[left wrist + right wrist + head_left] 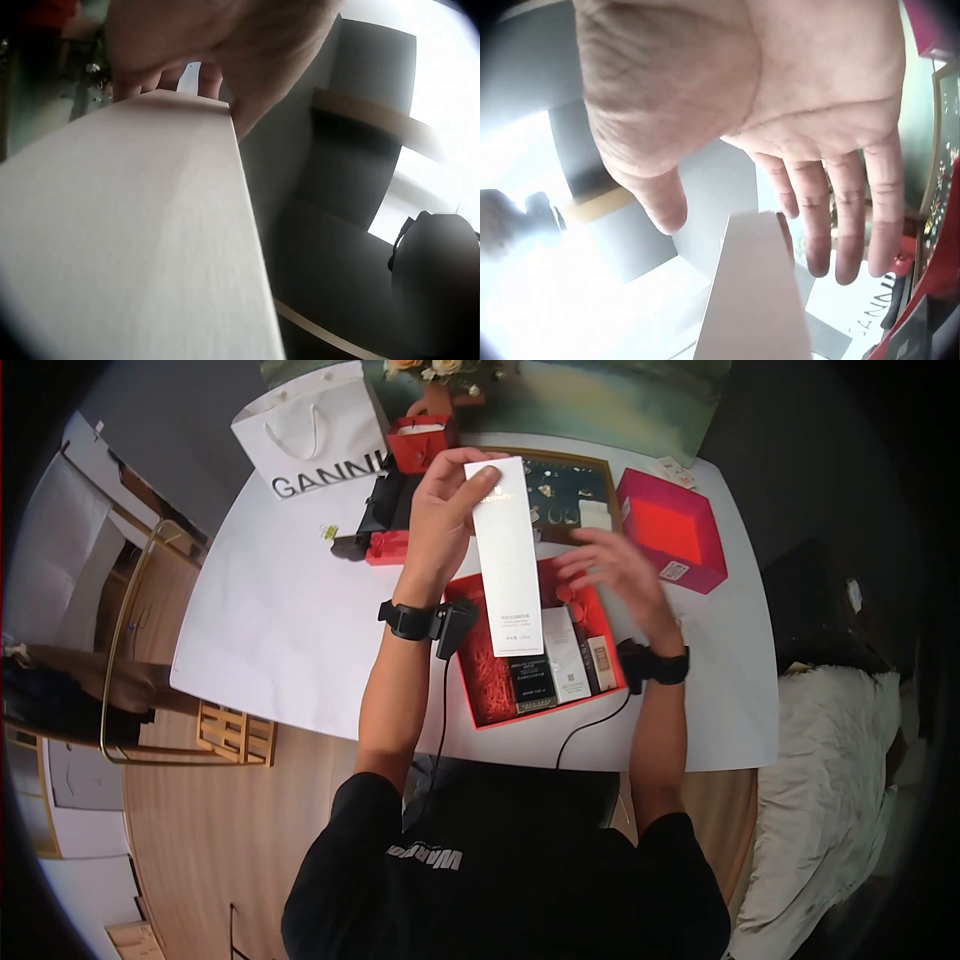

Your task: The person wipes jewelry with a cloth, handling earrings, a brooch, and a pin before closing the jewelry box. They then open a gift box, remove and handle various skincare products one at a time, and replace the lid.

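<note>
A tall white box (508,560) stands out in the head view, its upper end gripped by the left hand (445,510), thumb across the front. In the left wrist view the box (142,232) runs down from the left hand (217,45). The right hand (625,580) is held off to the right of the box, touching nothing; its fingers are spread and relaxed, and in the right wrist view the palm (780,82) faces the box (754,292). Below them a red box (485,724) holds red shredded paper (488,675), a black box (533,685) and a white box (567,655).
On the white table (300,620) are a white paper bag (310,435), a small red bag (420,445), a framed tray of jewellery (560,485) and an open pink box (700,565). Black cables hang from both wrist cameras. Grey bedding (825,790) lies at the right.
</note>
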Tool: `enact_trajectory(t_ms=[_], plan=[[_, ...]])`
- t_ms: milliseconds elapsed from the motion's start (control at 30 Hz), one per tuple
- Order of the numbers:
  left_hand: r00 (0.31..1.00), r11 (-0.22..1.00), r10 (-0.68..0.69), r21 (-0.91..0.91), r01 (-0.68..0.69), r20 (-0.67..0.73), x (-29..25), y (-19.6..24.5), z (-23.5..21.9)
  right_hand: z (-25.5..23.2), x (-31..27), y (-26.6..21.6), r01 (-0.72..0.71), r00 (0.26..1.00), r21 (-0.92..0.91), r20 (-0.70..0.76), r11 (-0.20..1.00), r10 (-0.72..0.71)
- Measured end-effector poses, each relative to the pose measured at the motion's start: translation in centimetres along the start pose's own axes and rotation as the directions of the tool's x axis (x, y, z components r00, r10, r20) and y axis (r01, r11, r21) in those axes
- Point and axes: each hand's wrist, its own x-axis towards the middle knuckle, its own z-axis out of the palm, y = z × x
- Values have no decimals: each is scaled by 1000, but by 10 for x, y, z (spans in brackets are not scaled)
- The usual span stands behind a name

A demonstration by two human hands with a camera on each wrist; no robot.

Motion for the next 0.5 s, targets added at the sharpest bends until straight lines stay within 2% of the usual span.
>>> enact_trajectory(t_ms=[67, 100, 167, 200, 300, 333, 400, 433, 500], plan=[[999, 999, -39, 36, 38, 35, 9, -7, 10, 19, 6, 7, -100, 991, -26, 91, 995, 102], [998, 999, -37, 30, 36, 47, 11, -11, 13, 26, 6, 16, -135, 989, 22, 71, 991, 133], [996, 998, -49, -23, 50, 77, 18, -19, 16, 37, 9, 31, -116, 993, 72, -9, 991, 117], [995, 998, -57, -24, 59, 86, 20, -23, 17, 40, 10, 36, -50, 998, 105, -21, 993, 53], [985, 994, -103, -18, 106, 136, 28, -30, 18, 48, 0, 41, -103, 976, -37, -197, 994, 94], [981, 994, -102, -23, 107, 164, 32, -30, 18, 48, -1, 43, -107, 974, -36, -203, 994, 98], [979, 994, -105, -18, 109, 174, 39, -27, 15, 47, -2, 45, -182, 919, 209, -311, 961, 241], [978, 994, -102, -9, 105, 180, 40, -24, 14, 47, -1, 42, -184, 917, 210, -314, 960, 244], [980, 993, -110, -13, 114, 163, 40, -22, 14, 48, 3, 32, -23, 952, 248, -290, 969, 96]])
